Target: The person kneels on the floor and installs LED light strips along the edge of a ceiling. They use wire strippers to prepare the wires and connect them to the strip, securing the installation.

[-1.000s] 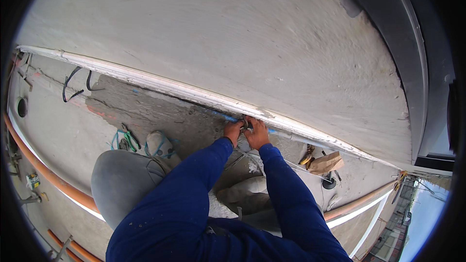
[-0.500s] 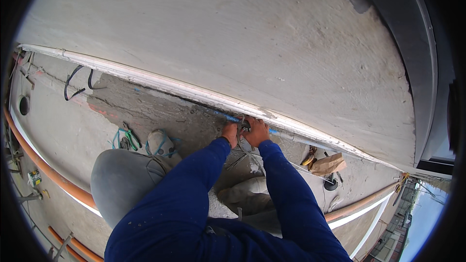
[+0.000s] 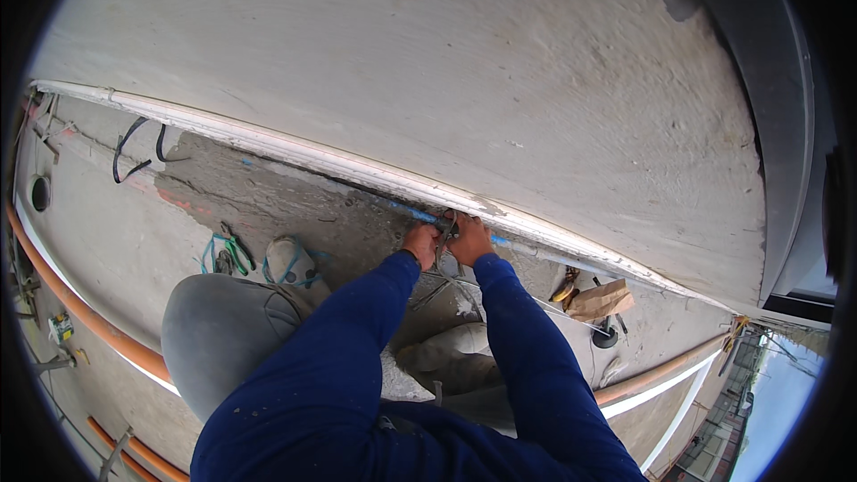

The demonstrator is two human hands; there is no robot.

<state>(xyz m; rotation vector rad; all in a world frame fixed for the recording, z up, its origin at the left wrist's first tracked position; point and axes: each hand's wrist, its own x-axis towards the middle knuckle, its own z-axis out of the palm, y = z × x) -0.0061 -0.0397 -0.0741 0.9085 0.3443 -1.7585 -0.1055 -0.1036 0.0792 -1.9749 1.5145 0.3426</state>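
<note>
A blue pipe [image 3: 412,211] runs along the foot of the wall, with a dark section at my fingers. My left hand [image 3: 421,244] is closed just below it, its fingertips turned in toward my right hand [image 3: 470,239]. The right hand curls over the pipe line from the other side, fingers bent. Thin grey strips [image 3: 449,241] pass up between both hands and trail down onto the ground. What exactly each hand grips is hidden by the fingers. More blue pipe shows just past the right hand.
Green-handled pliers [image 3: 237,248] and turquoise cord lie left of my knee. To the right are a brown paper bag [image 3: 600,301], yellow-and-dark tool [image 3: 566,287] and round black piece [image 3: 604,336]. Black bent tubes [image 3: 125,156] stick up far left. An orange pipe [image 3: 98,326] borders the slab.
Both hands stay at the same spot on the pipe, with only small finger shifts. The whole view has moved slightly.
</note>
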